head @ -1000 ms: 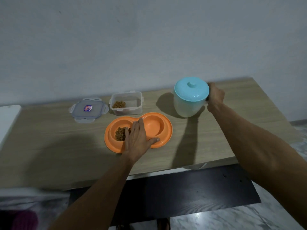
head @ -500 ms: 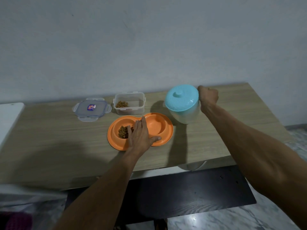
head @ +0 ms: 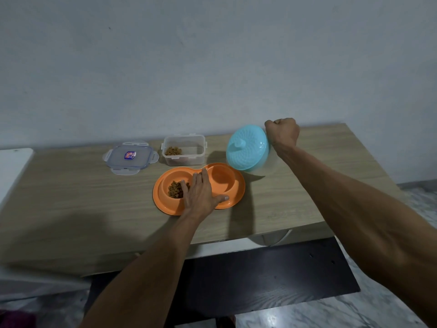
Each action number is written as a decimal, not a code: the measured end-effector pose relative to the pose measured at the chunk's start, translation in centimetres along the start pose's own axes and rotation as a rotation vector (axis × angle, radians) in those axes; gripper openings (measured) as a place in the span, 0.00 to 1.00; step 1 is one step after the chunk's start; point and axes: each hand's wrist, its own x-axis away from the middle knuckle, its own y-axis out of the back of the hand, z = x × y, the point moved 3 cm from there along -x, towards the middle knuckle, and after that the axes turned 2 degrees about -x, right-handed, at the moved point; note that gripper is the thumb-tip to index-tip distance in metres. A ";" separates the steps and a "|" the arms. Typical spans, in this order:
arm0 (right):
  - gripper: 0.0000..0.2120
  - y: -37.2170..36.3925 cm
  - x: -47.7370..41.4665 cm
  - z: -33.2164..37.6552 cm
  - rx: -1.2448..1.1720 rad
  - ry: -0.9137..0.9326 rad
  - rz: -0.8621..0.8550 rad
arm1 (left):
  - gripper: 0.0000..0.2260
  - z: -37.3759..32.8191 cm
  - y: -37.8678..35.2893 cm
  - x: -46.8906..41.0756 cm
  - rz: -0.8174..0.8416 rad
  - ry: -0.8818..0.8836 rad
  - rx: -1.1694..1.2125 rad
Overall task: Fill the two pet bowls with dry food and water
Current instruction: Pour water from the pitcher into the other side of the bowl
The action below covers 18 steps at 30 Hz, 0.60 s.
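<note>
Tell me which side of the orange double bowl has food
The left bowl, partly under the left hand, holds brown kibble; the right bowl, beside the tilted jug, looks empty.

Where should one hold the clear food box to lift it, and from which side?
Probably grip the clear food box across its two long walls just under the rim, coming from above: it stands upright with an open top, and the orange double bowl sits close in front.

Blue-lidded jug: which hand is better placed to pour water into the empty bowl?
Right. The right hand grips the tilted jug beside the empty bowl; the left hand lies flat on the orange dish.
</note>
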 end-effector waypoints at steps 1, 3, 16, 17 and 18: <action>0.17 0.0 0.1 0.1 0.021 0.010 0.006 | 0.51 0.0 0.0 0.0 0.000 0.003 0.003; 0.16 -0.1 0.4 0.3 0.048 0.034 0.019 | 0.51 0.0 0.0 0.0 0.002 0.005 0.007; 0.17 -0.2 1.3 0.6 0.128 0.084 0.036 | 0.50 0.0 -0.2 -0.1 0.006 0.012 0.036; 0.17 -0.2 1.3 0.6 0.128 0.084 0.035 | 0.50 0.1 -0.3 -0.1 0.004 0.009 0.036; 0.17 -0.2 1.2 0.6 0.128 0.085 0.035 | 0.50 0.1 -0.3 -0.1 0.005 0.007 0.035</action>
